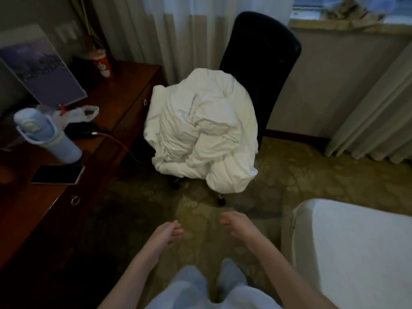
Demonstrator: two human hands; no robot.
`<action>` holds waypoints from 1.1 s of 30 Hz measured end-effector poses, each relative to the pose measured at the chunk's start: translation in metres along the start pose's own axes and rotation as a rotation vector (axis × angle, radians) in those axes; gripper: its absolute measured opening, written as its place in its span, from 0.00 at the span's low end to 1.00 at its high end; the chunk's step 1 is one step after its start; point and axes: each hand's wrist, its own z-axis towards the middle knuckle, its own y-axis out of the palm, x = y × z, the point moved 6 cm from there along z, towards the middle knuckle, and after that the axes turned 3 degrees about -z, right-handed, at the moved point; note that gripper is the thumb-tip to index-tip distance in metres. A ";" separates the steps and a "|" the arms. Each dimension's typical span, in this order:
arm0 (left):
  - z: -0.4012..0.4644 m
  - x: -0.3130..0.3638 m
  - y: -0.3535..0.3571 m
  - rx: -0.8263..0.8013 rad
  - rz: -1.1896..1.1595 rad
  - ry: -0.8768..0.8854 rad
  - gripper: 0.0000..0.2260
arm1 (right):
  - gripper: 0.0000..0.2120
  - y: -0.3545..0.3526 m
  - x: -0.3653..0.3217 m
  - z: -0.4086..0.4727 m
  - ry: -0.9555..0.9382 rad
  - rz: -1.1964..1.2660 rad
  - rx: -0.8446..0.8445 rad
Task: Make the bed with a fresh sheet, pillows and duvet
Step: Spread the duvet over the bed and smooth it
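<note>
One duvet (pixel 201 132) is seen, bundled on one chair (pixel 265 61). One bed (pixel 356 248) corner is noted at lower right. Two hands are counted: left hand (pixel 168 234) and right hand (pixel 236 224), both empty with fingers loosely curled. The duvet lies ahead of both hands, well apart. One bottle (pixel 44 134) and one phone (pixel 58 174) are recorded on the tabletop (pixel 33 206).

Open carpet (pixel 200 210) ahead to chair (pixel 265 63); desk (pixel 44 210) flanks left, bed (pixel 356 253) right.
</note>
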 end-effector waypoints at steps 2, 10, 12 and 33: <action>0.025 0.024 0.001 0.025 -0.010 -0.040 0.10 | 0.11 -0.010 -0.044 0.033 -0.011 -0.016 -0.030; 0.147 0.124 -0.002 0.003 0.172 -0.049 0.14 | 0.18 -0.044 -0.133 0.165 0.069 -0.049 -0.019; 0.196 0.174 -0.021 0.061 0.266 0.065 0.24 | 0.29 -0.063 -0.148 0.207 0.088 -0.046 0.091; 0.564 0.422 -0.011 0.033 1.110 0.272 0.69 | 0.77 -0.138 -0.141 0.459 0.187 0.251 0.668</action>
